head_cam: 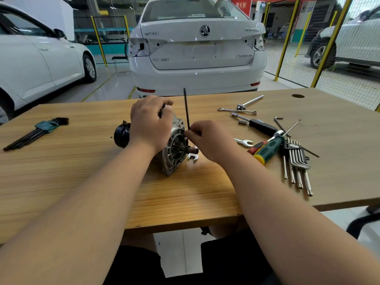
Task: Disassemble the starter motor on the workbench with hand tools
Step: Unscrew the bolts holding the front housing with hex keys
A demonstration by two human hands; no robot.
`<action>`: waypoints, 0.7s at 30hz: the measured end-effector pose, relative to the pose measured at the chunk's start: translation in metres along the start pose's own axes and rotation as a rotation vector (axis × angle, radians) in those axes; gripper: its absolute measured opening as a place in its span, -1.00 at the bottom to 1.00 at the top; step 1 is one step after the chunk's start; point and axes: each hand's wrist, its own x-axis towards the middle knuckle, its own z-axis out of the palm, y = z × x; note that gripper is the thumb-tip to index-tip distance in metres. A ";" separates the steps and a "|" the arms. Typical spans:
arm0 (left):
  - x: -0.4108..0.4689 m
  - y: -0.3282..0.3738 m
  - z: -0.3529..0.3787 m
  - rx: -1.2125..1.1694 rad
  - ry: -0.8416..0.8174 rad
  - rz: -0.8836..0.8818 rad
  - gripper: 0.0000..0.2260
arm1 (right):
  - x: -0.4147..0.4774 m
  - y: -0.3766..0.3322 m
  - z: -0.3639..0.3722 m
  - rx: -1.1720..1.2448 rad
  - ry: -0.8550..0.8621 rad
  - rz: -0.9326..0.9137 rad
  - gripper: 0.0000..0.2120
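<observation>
both hands work at the middle of the tabletop [82,171]. our left hand [150,122] curls its fingers over the top of the starter motor [174,145], which lies on its side with its shaft pointing toward our right hand [207,140]. that hand pinches the lower end of a long black hex key [186,108], standing nearly upright at the motor's flange. a hex key set [37,132] lies far left; torx keys [296,161] and a screwdriver [267,150] lie to the right.

Starter motor [174,145] mid-workbench [82,171], hex key set [37,132] far left, loose tools [287,145] right
</observation>
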 end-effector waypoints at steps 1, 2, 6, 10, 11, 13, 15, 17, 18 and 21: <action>0.000 0.000 0.000 -0.011 0.002 -0.003 -0.64 | 0.001 0.000 -0.003 -0.073 -0.016 -0.058 -0.77; 0.000 0.000 0.000 -0.030 0.008 -0.011 -0.64 | 0.002 0.001 -0.005 -0.130 -0.029 -0.110 -0.79; -0.003 0.001 0.001 -0.124 0.062 -0.061 -0.66 | 0.001 0.006 -0.002 -0.209 0.030 -0.264 -0.87; -0.005 0.003 0.001 -0.156 0.092 -0.066 -0.66 | -0.001 0.009 0.000 -0.207 0.089 -0.312 -0.91; -0.005 0.004 0.001 -0.157 0.095 -0.062 -0.66 | -0.001 0.009 0.000 -0.210 0.083 -0.324 -0.92; -0.005 0.003 0.000 -0.156 0.099 -0.052 -0.68 | -0.002 0.011 0.000 -0.204 0.082 -0.354 -0.93; -0.005 0.003 0.000 -0.157 0.095 -0.052 -0.69 | -0.003 0.015 0.002 -0.131 0.095 -0.301 -0.94; -0.006 0.003 0.000 -0.163 0.094 -0.054 -0.69 | -0.005 0.018 0.005 0.080 0.066 -0.083 -0.82; -0.006 0.003 0.000 -0.165 0.093 -0.056 -0.69 | -0.006 0.018 0.005 0.245 0.026 0.044 -0.77; -0.005 0.003 0.001 -0.161 0.088 -0.060 -0.68 | -0.005 0.015 0.008 0.610 -0.070 0.319 -0.78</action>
